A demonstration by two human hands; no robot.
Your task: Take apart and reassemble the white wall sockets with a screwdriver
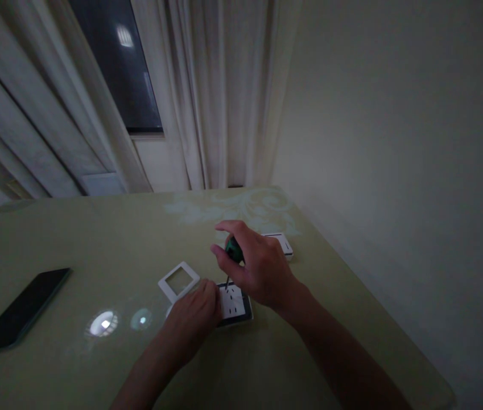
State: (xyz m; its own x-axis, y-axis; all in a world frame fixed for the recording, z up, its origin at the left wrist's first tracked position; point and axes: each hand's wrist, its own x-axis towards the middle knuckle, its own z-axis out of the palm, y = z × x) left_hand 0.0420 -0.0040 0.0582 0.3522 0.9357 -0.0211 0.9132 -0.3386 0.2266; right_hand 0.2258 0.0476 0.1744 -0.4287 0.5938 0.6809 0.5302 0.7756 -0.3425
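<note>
My right hand [262,262] is closed around the green handle of a screwdriver [233,249], with the forefinger lifted off it. The thin shaft points down, its tip near the top left part of a white wall socket [233,302]. Dark edging surrounds the socket's face, which lies upward on the table and has several slots. Against the socket's left side my left hand [198,310] is closed, gripping it; the fingertips are partly hidden. A white square cover frame [178,281] lies just beyond my left hand.
Behind my right hand, another white plate-like piece [281,245] is partly covered. A dark flat tablet-like object [21,310] lies at the left of the pale green table [108,245]. The wall [395,171] runs along the table's right edge, and curtains [224,97] hang behind.
</note>
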